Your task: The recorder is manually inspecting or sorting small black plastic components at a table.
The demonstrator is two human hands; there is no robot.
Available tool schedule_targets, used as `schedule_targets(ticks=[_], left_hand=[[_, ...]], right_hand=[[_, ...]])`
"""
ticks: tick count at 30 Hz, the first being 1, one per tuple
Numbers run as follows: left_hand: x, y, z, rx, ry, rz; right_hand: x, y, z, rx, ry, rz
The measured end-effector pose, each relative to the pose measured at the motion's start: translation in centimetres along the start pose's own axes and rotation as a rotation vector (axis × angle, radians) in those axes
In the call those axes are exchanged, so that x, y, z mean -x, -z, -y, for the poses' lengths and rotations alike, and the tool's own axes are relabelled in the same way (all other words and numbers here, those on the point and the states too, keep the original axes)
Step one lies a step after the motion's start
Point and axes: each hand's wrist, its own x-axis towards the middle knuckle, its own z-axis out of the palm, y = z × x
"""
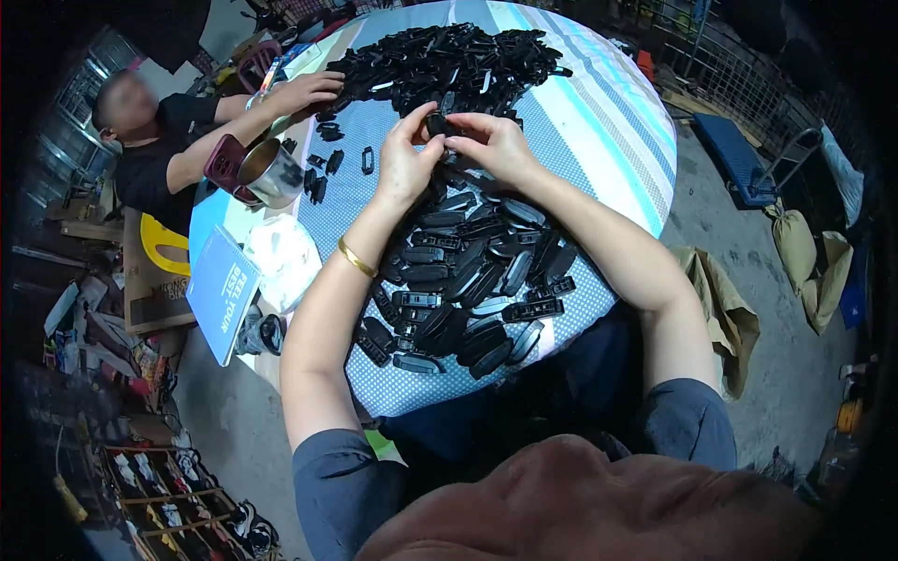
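Observation:
My left hand [408, 166] and my right hand [498, 148] meet over the middle of the table, fingertips closed around one small black plastic part [437, 122]. My fingers cover much of it, so its exact kind does not show. A gold bangle [356, 257] circles my left wrist. Just beyond my hands rises a big heap of similar black parts [458, 61]. Between my forearms lies a nearer pile of longer black plastic pieces [468, 271], some with hollow, frame-like insides. A few loose black parts [367, 161] are scattered left of my left hand.
The round table [617, 140] has a striped and dotted cloth. At its left are a metal mug [281, 176], a phone [224, 161], a white plastic bag [285, 257] and a blue booklet [222, 290]. Another person's hand [313, 89] touches the far heap. A blue flatbed cart [734, 159] stands right.

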Motion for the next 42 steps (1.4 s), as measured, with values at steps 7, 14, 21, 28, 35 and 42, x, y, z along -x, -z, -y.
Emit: schedule_targets(ticks=[7,14,21,28,35,42], left_hand=[[0.4,0.4,-1.2,0.329,0.113,-0.045],[0.2,1.1,-0.6,0.469,0.125,0.077],[0.3,0.8,-0.4,0.382,0.03,0.001],[0.6,1.2,-1.1,0.477,0.167,0.026],[1.0,0.2,-2.2,0.598,0.221,-0.046],[0.1,1.8,-0.8,0.826,0.181,0.071]], right_hand=[[0.3,-0.1,0.9,0.047,0.028,-0.035],[0.2,-0.1,1.0,0.111,0.168,-0.095],[0.4,0.1,1.5,0.222,0.283,-0.172],[0.6,0.2,2.0,0.317,0.32,-0.158],[0.7,0.1,2.3,0.473,0.482,-0.196],[0.1,0.8,2.4,0.058,-0.02,0.164]])
